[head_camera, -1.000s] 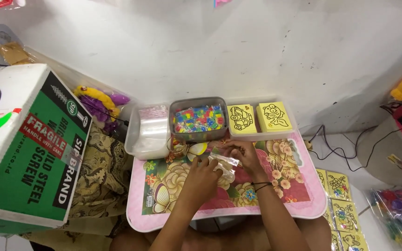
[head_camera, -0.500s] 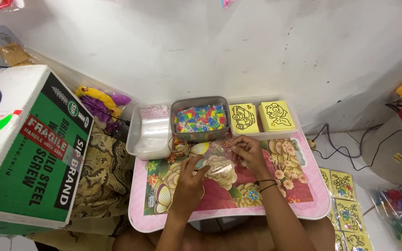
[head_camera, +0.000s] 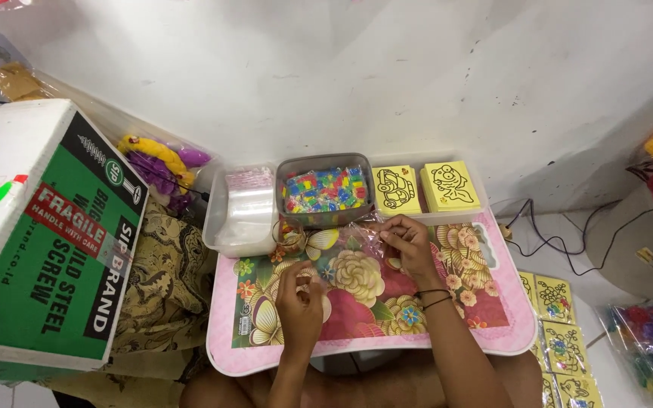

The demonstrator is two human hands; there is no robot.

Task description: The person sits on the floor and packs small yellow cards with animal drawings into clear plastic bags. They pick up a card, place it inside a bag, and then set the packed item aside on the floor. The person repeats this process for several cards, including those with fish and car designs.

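table (head_camera: pixel 493 317): floral, pink rim, against white wall, carton (head_camera: pixel 47 234) at our left | left hand (head_camera: pixel 300 302): has drawn back toward us since half a second ago, grip narrow, contents not discernible | right hand (head_camera: pixel 410 243): grip pinches clear bag (head_camera: pixel 368 240) just before bead tub (head_camera: pixel 325 189) | bag now in one hand.

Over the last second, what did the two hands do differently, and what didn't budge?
The left hand drew back toward the person and let go of the clear plastic bag, which both hands had held together. The right hand keeps pinching the bag near the grey tub of coloured bits. The tub, yellow cards and flowered tray stayed put.
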